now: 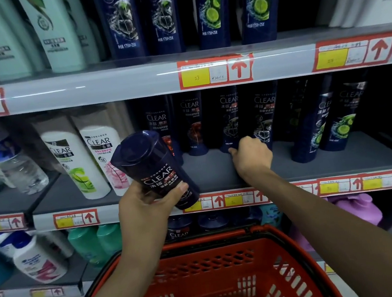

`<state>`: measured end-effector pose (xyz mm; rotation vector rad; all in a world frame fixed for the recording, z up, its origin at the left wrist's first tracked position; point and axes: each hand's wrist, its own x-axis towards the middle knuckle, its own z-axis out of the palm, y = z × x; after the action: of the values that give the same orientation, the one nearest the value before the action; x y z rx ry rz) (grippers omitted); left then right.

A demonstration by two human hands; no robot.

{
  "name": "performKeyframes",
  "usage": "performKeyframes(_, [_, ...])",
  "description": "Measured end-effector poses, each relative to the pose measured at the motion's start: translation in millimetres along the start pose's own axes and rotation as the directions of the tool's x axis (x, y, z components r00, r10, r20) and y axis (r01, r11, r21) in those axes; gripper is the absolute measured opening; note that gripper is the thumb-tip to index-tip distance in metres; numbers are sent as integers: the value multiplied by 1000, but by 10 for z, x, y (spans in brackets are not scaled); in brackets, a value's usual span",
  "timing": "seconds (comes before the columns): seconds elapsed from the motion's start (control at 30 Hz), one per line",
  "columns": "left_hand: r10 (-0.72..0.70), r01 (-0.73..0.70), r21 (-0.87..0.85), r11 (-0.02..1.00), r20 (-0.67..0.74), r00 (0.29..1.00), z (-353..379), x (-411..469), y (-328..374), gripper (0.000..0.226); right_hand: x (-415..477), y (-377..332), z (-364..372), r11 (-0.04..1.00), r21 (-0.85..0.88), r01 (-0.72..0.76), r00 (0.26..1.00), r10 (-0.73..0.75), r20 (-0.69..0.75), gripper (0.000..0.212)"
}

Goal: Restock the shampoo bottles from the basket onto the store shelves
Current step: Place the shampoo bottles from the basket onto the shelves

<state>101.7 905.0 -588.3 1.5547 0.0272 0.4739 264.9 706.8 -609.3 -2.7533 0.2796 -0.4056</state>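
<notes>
My left hand (145, 204) grips a dark blue CLEAR shampoo bottle (152, 166), tilted with its cap toward me, in front of the middle shelf (207, 171). My right hand (252, 156) reaches onto that shelf, fingers curled around the base of a standing dark CLEAR bottle (229, 119) in the back row. Other dark CLEAR bottles (193, 124) stand beside it. The red basket (231, 279) sits below my arms; no bottles show in its visible part.
White CLEAR bottles (75, 163) and a clear water bottle (16, 165) stand at the left of the middle shelf. Dark and green bottles fill the top shelf (108, 85). The bottom shelf holds teal, white and purple bottles (355, 210). Bare shelf surface lies between my hands.
</notes>
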Motion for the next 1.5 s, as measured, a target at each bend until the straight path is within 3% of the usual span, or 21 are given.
performKeyframes(0.17, [-24, 24, -8, 1000, -4, 1000, 24, 16, -4, 38, -38, 249, -159, 999, -45, -16, 1000, 15, -1, 29])
performKeyframes(0.37, [-26, 26, -7, 1000, -7, 1000, 122, -22, 19, 39, -34, 575, -271, 991, 15, -131, 991, 131, 5, 45])
performKeyframes(0.83, [16, -16, 18, 1000, 37, 999, 315, 47, 0, 35, 203, 493, -107, 991, 83, -105, 994, 105, 1, 30])
performKeyframes(1.17, [13, -14, 36, 999, 40, 999, 401, 74, 16, 35, 134, 459, -232, 976, 161, -148, 989, 145, 29, 44])
performKeyframes(1.3, [-2, -5, 64, 998, 95, 996, 597, 256, 49, 39, -51, 481, -446, 972, 234, 1, 1000, -8, 29, 36])
performKeyframes(1.4, [-35, 19, 89, 996, 188, 982, 873, 409, -8, 43, -243, 502, -509, 889, 449, 89, 980, -159, 122, 47])
performKeyframes(1.5, [-55, 28, 109, 994, 249, 967, 1162, 585, -100, 46, -354, 498, -502, 847, 513, 137, 935, -281, 215, 45])
